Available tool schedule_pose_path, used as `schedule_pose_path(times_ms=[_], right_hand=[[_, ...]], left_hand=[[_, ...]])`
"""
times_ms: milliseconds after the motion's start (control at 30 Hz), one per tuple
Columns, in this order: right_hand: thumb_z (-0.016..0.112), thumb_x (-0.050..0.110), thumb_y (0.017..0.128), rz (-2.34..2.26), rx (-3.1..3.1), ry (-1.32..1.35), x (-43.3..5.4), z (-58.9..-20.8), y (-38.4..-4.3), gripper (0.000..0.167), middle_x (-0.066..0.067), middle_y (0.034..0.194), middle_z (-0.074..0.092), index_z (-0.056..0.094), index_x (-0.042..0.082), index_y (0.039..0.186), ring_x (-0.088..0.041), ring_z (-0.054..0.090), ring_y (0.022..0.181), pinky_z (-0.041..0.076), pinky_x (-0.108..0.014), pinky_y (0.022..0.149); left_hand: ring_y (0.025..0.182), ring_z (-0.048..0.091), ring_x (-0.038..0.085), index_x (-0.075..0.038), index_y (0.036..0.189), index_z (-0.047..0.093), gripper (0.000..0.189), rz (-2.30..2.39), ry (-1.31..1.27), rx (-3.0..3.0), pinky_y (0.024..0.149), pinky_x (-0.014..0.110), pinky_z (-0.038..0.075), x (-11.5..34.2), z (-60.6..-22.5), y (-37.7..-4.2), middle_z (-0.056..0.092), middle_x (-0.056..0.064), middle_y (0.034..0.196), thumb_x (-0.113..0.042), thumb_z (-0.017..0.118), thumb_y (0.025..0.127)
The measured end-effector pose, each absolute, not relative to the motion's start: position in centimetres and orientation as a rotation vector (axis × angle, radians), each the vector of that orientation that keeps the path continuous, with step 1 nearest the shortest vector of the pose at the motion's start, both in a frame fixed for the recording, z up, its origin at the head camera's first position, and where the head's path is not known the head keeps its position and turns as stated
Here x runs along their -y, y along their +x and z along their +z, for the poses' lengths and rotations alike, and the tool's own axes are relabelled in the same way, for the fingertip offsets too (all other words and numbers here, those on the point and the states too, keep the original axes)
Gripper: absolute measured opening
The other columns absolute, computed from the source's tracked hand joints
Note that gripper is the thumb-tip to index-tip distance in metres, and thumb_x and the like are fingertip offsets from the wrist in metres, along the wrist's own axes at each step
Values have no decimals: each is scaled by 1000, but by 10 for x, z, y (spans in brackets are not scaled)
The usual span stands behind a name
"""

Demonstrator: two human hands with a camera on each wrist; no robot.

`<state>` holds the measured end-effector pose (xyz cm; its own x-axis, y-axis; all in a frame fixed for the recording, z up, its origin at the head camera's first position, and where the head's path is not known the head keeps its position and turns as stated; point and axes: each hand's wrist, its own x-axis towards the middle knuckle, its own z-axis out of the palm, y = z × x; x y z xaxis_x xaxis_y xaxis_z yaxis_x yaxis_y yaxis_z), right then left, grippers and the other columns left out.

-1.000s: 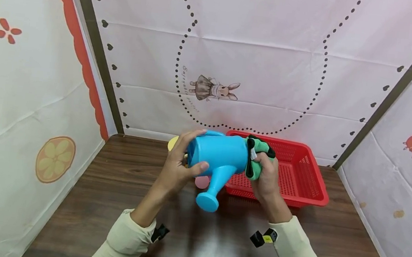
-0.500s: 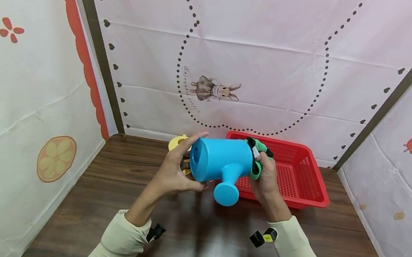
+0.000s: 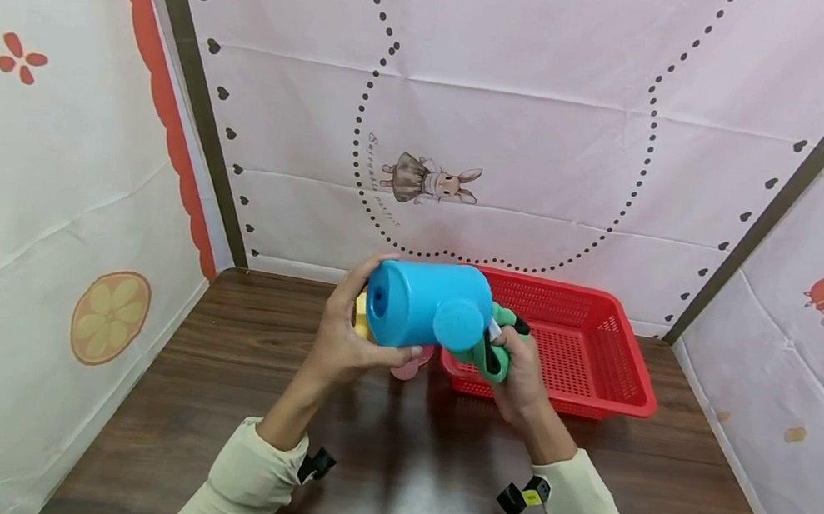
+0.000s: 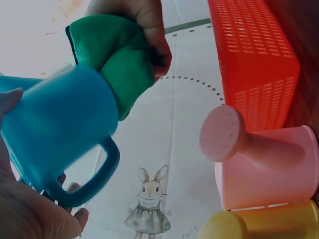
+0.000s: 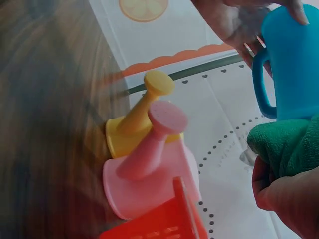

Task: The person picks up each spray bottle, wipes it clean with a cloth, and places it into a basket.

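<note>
A blue watering can (image 3: pixel 407 303) is held on its side above the table, its round sprinkler head (image 3: pixel 459 325) facing the head camera. My left hand (image 3: pixel 338 335) grips the can at its base end, thumb below and fingers above. A green cloth (image 4: pixel 112 55) with dark edging is bunched in my right hand (image 3: pixel 522 379), which presses it against the can's other end. In the left wrist view the can's loop handle (image 4: pixel 102 174) shows, with no finger through it that I can see. Part of the right hand's fingers is hidden by the cloth.
A red plastic basket (image 3: pixel 631 355) stands at the back of the brown wooden table (image 3: pixel 230 405). Beside it are a pink watering can (image 5: pixel 164 174) and a yellow watering can (image 5: pixel 122 132), mostly hidden behind the blue can in the head view. Printed cloth walls (image 3: pixel 284 110) surround the table.
The blue can has turned about its length, its spout swinging from lower left up towards the camera. It has also shifted slightly left. The left hand's fingers have closed on it again; the cloth moved lower.
</note>
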<state>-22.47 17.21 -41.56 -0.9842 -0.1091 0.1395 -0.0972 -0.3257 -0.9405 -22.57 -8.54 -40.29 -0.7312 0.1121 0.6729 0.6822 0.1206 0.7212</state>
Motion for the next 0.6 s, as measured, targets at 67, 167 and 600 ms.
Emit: schedule_pose_path(times_ms=[67, 167, 600], right_hand=[[44, 6, 99, -2536, -1844, -275, -173, -416, -222, 17, 4, 89, 57, 55, 15, 89, -11, 52, 81, 50, -24, 72], [46, 3, 97, -2562, -1889, -265, -176, -412, -220, 19, 5, 89, 56, 56, 15, 86, -11, 52, 84, 49, -23, 73], [68, -7, 90, -2271, -2892, -981, -197, -361, -208, 45, -8, 126, 75, 73, -2, 134, -7, 68, 106, 59, -15, 90]], left_hand=[[145, 57, 44, -11, 163, 51, 104, -1688, -722, 1937, 108, 71, 60, 85, -402, -226, 56, 21, 158, -23, 98, 70], [144, 57, 45, -11, 162, 49, 104, -1662, -631, 1964, 108, 72, 60, 84, -401, -227, 55, 22, 156, -24, 97, 72], [132, 61, 40, -21, 158, 59, 103, -1349, -315, 2160, 98, 64, 65, 78, -408, -227, 59, 17, 134, -40, 101, 66]])
